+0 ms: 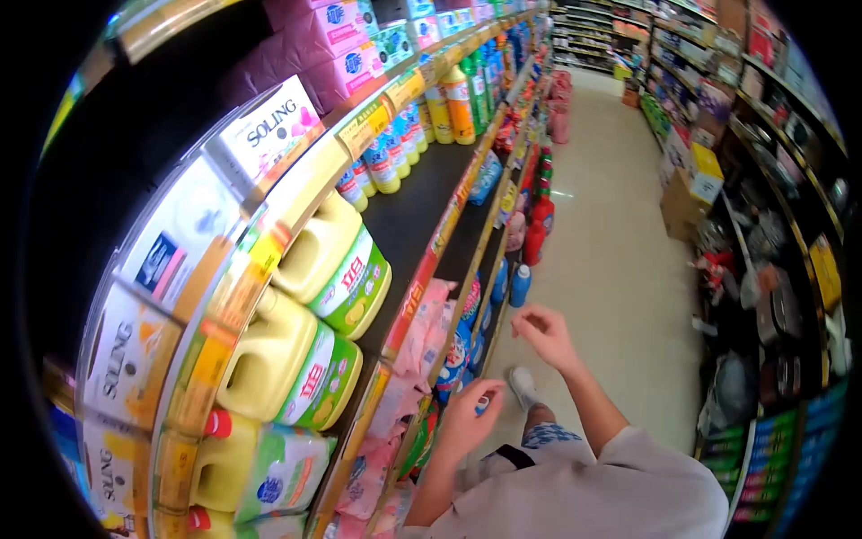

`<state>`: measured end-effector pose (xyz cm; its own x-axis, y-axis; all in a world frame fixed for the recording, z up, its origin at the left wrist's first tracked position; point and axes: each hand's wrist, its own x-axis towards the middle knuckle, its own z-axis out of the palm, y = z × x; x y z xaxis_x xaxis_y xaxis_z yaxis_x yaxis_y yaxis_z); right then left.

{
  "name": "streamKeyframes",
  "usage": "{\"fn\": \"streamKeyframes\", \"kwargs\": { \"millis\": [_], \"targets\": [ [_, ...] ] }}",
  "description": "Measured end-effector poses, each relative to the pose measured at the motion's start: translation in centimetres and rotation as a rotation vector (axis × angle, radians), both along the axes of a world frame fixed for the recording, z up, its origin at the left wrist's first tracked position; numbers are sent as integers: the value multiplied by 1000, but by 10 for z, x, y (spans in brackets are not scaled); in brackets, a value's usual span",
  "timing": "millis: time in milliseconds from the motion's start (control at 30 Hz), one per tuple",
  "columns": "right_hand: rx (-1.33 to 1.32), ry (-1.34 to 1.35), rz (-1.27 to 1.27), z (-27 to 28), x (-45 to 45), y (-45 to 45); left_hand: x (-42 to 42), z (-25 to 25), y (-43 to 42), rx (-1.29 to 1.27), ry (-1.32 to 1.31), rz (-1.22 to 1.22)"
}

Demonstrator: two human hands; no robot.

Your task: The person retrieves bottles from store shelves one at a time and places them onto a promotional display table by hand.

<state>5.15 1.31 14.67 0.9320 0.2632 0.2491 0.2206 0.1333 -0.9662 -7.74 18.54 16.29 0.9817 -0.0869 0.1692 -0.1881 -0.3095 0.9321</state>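
My left hand (pixel 465 422) is in front of the lower shelf edge, its fingers curled. A small blue and white patch shows between its thumb and fingers; whether it is held or lies behind, I cannot make out. Over the aisle, my right hand (pixel 546 338) has loosely bent fingers, with the thumb apart and nothing visible between them. Just beyond it stands a blue bottle (pixel 520 287) by the foot of the shelf. Pink packages (pixel 417 346) and blue bags (pixel 454 359) fill the lower shelves beside my left hand.
Large yellow jugs (pixel 341 260) with green labels stand on the left shelf, below white SOLING boxes (pixel 269 126). Red bottles (pixel 535 241) line the shelf foot. The pale floor (pixel 611 207) runs down the aisle. Cartons (pixel 684 205) and a stocked shelf border the right side.
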Motion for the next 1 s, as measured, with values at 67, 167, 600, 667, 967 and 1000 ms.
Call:
{"fn": "streamKeyframes", "kwargs": {
  "millis": [67, 167, 600, 667, 967, 1000],
  "targets": [
    [56, -47, 67, 16, 60, 17, 37, 7, -2, -2, -54, 99],
    [103, -105, 135, 49, 138, 44, 103, 25, -3, -67, -111, 246],
    [-62, -455, 47, 79, 309, 164, 362, 79, 89, 41, -466, 923],
    [-101, -559, 93, 78, 312, 168, 382, 72, 100, -30, -296, 926],
    [-104, -407, 363, 67, 346, 186, 410, 77, 112, -273, -196, 869],
    [-82, -447, 339, 63, 347, 188, 417, 53, 130, 28, -315, 914]
  ]
}}
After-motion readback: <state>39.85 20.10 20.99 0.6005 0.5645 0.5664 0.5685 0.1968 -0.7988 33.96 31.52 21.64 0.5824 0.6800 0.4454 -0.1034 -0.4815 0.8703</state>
